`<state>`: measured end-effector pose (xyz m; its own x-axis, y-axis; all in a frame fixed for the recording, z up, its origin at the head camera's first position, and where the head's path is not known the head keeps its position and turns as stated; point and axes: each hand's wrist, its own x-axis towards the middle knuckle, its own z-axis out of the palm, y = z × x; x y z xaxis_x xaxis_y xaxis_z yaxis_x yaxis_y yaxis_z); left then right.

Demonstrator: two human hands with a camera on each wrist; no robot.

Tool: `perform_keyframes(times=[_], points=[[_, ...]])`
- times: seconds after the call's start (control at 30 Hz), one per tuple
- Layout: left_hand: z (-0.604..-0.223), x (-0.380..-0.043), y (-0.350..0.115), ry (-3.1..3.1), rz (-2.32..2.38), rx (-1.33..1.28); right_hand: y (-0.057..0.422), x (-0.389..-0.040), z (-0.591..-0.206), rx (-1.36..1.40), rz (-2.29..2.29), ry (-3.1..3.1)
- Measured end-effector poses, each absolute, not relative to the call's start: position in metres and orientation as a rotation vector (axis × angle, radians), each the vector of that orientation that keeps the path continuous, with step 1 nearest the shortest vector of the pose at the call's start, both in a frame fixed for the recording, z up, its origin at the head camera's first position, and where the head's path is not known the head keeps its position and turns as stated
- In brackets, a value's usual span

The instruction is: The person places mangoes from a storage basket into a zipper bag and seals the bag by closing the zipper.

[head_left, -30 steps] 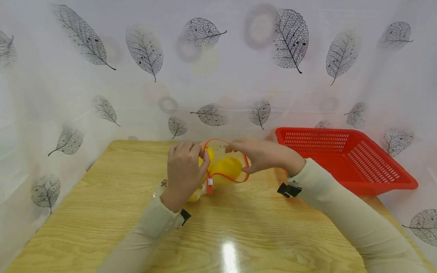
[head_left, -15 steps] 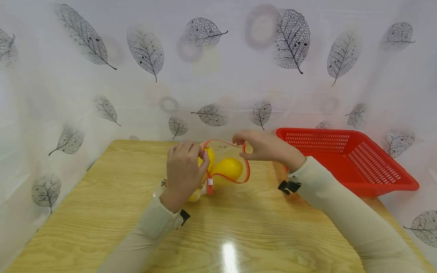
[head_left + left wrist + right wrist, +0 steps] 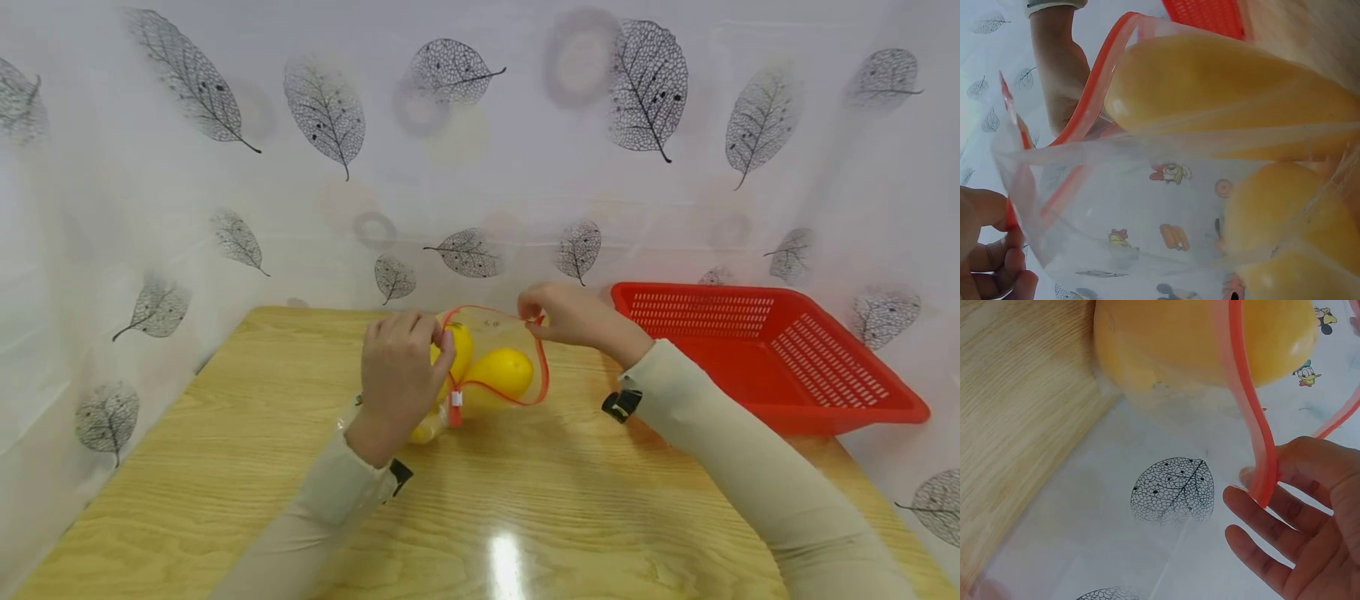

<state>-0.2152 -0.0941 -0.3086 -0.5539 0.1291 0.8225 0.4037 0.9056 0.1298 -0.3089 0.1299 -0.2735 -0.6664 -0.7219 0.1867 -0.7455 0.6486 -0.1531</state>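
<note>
A clear zip bag (image 3: pixel 542 375) with an orange-red zip edge stands gaping at the middle of the table. Smooth yellow fruits (image 3: pixel 501 372) lie inside it; their exact kind is unclear. In the left wrist view, small cartoon prints mark the clear plastic. My left hand (image 3: pixel 397 379) pinches the left side of the bag's mouth between thumb and fingers, covering part of the bag. At the far right corner of the mouth, my right hand (image 3: pixel 576 323) pinches the zip edge. The right wrist view shows the red strip (image 3: pixel 1249 400) between thumb and fingers.
A red perforated plastic basket (image 3: pixel 742 358) stands at the right end of the wooden table (image 3: pixel 480 500). Behind the table hangs a white curtain (image 3: pixel 480 167) printed with dark leaf skeletons.
My right hand has drawn back from over the bag's mouth towards the far right and has taken hold of the zip edge there. The left hand keeps its grip nearly in place.
</note>
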Motion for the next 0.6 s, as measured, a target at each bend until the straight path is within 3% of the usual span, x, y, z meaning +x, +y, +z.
perform_keyframes(times=[0.6], points=[[-0.267,-0.208,-0.118,-2.348,-0.302,-0.391,0.135,-0.306,-0.221,1.156,0.376,-2.775]])
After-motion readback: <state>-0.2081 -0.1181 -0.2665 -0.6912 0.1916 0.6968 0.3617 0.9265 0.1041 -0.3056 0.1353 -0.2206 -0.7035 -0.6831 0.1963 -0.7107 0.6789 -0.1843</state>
